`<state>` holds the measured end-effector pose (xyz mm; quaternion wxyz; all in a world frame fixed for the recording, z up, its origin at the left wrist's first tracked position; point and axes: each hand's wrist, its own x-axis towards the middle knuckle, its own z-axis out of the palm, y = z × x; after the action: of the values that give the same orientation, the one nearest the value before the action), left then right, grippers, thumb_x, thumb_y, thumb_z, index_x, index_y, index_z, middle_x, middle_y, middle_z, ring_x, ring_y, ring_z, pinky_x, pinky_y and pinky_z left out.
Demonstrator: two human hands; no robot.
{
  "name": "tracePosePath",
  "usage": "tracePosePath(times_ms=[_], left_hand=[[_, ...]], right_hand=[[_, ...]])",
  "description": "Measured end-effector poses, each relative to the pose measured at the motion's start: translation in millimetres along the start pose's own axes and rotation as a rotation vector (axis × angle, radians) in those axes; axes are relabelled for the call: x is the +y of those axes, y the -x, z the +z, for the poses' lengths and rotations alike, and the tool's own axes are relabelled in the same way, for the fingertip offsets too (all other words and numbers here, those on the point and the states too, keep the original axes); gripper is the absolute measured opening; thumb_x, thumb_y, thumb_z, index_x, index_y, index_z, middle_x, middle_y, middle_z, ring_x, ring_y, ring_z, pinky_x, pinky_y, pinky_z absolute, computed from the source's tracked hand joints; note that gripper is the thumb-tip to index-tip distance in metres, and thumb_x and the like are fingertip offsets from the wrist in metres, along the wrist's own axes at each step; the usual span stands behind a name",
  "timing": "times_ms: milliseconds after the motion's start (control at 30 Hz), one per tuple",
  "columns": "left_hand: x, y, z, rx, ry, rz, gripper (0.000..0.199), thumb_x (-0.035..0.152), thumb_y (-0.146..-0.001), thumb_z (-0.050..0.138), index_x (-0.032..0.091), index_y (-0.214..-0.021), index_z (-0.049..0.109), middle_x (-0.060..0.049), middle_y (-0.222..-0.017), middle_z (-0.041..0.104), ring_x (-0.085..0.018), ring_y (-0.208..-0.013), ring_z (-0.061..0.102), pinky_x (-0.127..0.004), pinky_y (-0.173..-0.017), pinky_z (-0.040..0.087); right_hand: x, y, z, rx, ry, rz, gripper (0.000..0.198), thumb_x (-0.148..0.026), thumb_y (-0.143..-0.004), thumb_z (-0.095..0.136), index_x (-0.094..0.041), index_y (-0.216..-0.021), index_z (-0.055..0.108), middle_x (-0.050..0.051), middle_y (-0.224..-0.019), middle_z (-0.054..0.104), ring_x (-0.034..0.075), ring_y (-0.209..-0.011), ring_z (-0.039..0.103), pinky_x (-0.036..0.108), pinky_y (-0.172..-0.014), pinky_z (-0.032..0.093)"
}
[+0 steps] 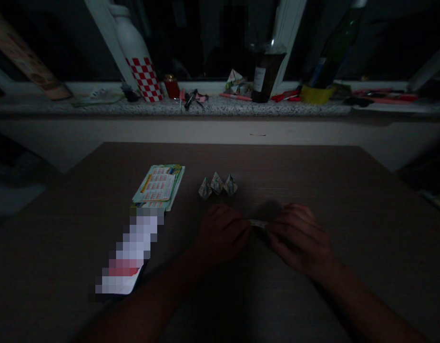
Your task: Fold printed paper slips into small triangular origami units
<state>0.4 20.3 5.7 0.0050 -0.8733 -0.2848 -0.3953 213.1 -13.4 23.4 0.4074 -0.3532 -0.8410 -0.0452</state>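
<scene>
Between my two hands a small pale piece of folded paper [258,223] shows as a narrow strip. My left hand [222,232] pinches its left end, and the fingers of my right hand [301,238] are closed on its right end. Most of the paper is hidden by the fingers, and the light is dim. Just beyond my left hand, three small pointed folded-paper pieces [217,184] stand side by side on the wooden table [294,166].
Left of the folded pieces lies a stack of printed paper sheets [157,186]. A lit phone [128,257], its screen blurred out, lies nearer. On the stone windowsill [220,110] stand a checkered bottle [143,71], a dark cup [264,76], a green bottle [339,47] and small clutter.
</scene>
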Motion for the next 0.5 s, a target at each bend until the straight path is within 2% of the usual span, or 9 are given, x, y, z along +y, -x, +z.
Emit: tracePosePath(times_ms=[233, 500], left_hand=[[13, -2, -1, -0.088, -0.007, 0.070, 0.010, 0.020, -0.082, 0.056, 0.018, -0.077, 0.065, -0.002, -0.071, 0.066, -0.015, -0.068, 0.054, -0.032, -0.069, 0.041], [12, -1, -2, -0.035, 0.037, 0.091, 0.010, 0.017, -0.078, 0.059, 0.018, -0.069, 0.062, -0.001, -0.065, 0.063, -0.012, -0.062, 0.051, -0.030, -0.066, 0.041]], right_hand=[[0, 0, 7, 0.023, 0.032, -0.006, 0.017, -0.012, -0.073, 0.068, -0.022, -0.084, 0.061, 0.002, -0.079, 0.067, 0.018, -0.074, 0.061, 0.040, -0.077, 0.049], [15, 2, -2, 0.028, 0.188, 0.113, 0.012, -0.013, -0.073, 0.066, -0.021, -0.074, 0.057, 0.002, -0.070, 0.065, 0.019, -0.070, 0.061, 0.037, -0.073, 0.046]])
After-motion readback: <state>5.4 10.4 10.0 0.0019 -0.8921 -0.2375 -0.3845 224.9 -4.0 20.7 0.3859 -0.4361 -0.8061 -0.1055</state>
